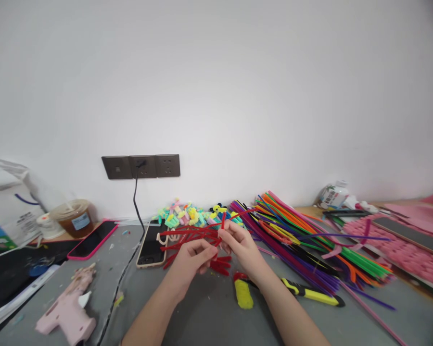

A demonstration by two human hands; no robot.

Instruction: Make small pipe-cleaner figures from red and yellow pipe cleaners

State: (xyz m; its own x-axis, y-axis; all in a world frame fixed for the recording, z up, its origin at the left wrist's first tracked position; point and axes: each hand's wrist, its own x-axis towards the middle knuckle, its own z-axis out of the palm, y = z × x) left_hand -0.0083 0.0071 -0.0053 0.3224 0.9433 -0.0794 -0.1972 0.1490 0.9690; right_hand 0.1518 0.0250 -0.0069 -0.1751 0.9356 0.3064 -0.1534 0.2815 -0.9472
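Observation:
My right hand [238, 241] is closed in a pinch on a red pipe cleaner [223, 220], whose short end stands up above the fingertips. Beside it, my left hand [195, 257] has its thumb and forefinger pressed together; whatever lies between them is hidden. Both hands are raised over the grey table, fingertips a small gap apart. Behind and beneath them spreads a loose pile of red pipe cleaners [187, 232], with shorter bent red pieces [221, 265] under the fingers. Small pastel and yellow pipe-cleaner figures [191, 216] are heaped against the wall.
Right of my hands lie a big bundle of coloured pipe cleaners [292, 230] and a yellow-and-black tool [319, 294]. Leftward are a white-edged phone [152, 247], a black cable [126, 269], a pink-cased phone [94, 239], a pink glue gun [70, 312] and a drink cup [74, 222].

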